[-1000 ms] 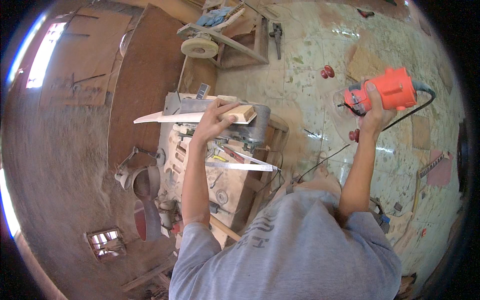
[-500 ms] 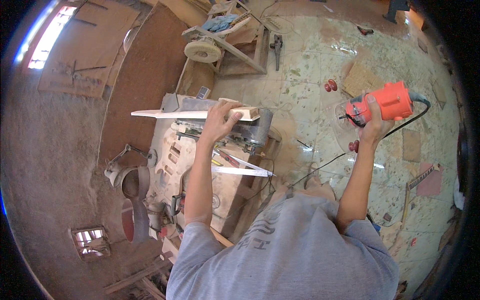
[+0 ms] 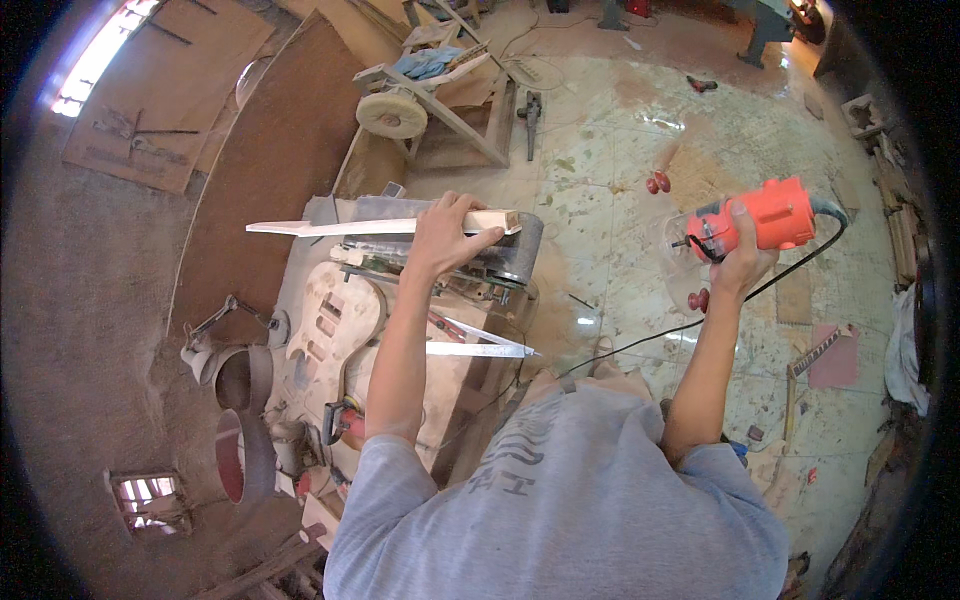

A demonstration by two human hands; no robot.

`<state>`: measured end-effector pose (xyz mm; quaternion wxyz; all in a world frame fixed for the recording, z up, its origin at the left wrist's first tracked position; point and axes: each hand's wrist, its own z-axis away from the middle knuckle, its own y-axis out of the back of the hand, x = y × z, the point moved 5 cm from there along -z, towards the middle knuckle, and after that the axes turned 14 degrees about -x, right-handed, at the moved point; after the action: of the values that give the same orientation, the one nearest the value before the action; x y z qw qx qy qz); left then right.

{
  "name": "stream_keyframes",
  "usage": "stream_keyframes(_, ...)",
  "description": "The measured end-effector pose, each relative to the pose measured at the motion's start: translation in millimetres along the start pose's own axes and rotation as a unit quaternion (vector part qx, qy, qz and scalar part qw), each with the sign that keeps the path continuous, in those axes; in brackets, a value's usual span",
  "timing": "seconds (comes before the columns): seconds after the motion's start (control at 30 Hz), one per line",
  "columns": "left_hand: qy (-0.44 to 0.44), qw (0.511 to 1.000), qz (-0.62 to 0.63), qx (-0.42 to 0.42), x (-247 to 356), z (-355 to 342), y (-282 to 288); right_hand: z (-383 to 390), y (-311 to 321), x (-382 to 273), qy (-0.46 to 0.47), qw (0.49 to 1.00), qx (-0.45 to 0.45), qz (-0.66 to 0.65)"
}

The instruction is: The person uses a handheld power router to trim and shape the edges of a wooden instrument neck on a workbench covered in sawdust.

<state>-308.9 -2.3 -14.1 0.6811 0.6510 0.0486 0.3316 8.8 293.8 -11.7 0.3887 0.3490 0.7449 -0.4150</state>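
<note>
head view: what has the left hand [image 3: 447,234] got?

– a pale wooden neck [image 3: 350,228], gripped near its thick end, fingers over the top and thumb along the near side. the neck lies across the sander [image 3: 522,256], its thin end reaching out past the sander's left side.

– is it pressed on the sander?

– i can't tell; from up here the hand hides part of it.

– and the right hand [image 3: 742,262]?

– well to the right of the sander, wrapped round a red power tool [image 3: 780,215], thumb up on the casing. the tool's clear base [image 3: 674,240], with round red knobs [image 3: 658,182] at its edge, faces the sander. a dark cord [image 3: 832,209] bends away from the other end.

– what's on the near side of the sander?

– a wooden guitar body [image 3: 358,303] with cut-out slots, near and to the left. a metal strip [image 3: 480,349] sticks out over the bench [image 3: 460,395], nearer the person than the sander.

– and beyond the sander?

– a round pale wheel [image 3: 393,116] on a wooden frame [image 3: 470,132], with a blue cloth [image 3: 427,63] farther back.
</note>
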Motion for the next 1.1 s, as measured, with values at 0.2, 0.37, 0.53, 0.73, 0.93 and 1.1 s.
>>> stream_keyframes(0.2, 0.035, 0.999, -0.014, 0.005, 3.7, -9.0, 1.5, 20.5, -9.1, -30.2, 0.03, 1.0, 0.004, 0.006)
stream_keyframes(0.37, 0.074, 0.997, -0.012, -0.023, 4.9, -12.1, -1.0, 38.0, -5.5, -36.7, 0.061, 0.998, 0.019, -0.003)
stream_keyframes(0.53, 0.067, 0.997, 0.03, 0.005, -17.8, -19.6, -6.6, 40.8, -18.8, -42.6, 0.056, 0.998, 0.004, 0.006)
stream_keyframes(0.73, 0.045, 0.998, 0.044, 0.031, -16.6, -19.7, -5.3, 38.0, -39.9, -46.8, 0.052, 0.999, -0.002, 0.012)
stream_keyframes(0.93, 0.024, 0.998, 0.044, 0.039, -18.1, -18.7, -5.9, 42.4, -60.3, -49.9, 0.051, 0.998, -0.022, -0.001)
stream_keyframes(1.1, 0.029, 0.997, 0.032, 0.065, -16.0, -12.6, -6.7, 48.1, -73.2, -50.1, 0.053, 0.998, -0.021, -0.003)
